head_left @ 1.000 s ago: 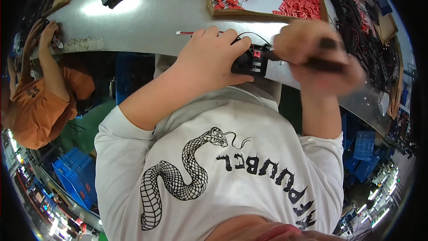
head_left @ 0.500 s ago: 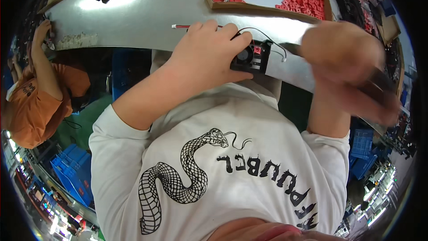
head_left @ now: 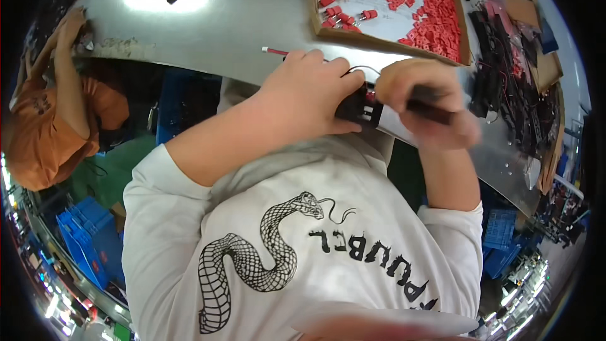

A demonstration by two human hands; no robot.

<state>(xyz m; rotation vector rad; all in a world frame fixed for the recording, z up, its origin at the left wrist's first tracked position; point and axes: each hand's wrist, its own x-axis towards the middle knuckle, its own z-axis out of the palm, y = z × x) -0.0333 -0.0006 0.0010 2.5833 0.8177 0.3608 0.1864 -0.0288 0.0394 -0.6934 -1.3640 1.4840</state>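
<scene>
Left hand (head_left: 312, 91) is gripping a black housing (head_left: 353, 108) from above, fingers curling over its far side and thumb bracing its near side; the housing is sitting under and just right of that palm, at the near edge of the metal table (head_left: 246, 12). Its exposed end is facing the right hand (head_left: 429, 98); the long axis seems to be running left to right, but the palm is covering too much to be sure. A small red piece (head_left: 370, 88) is showing in the housing, between the two grips. Right hand is closing round a dark tool (head_left: 429, 110) — blurred, its visible length slanting down to the right; its tip is hiding behind the fingers, so contact with the housing cannot be told. A red lead (head_left: 276, 52) is emerging beyond the left knuckles, its white plug (head_left: 265, 50) pointing left. Past both grips, a shallow tray (head_left: 391, 44) is holding red parts (head_left: 442, 19); dark cables (head_left: 489, 69) are lying right of the right hand.
</scene>
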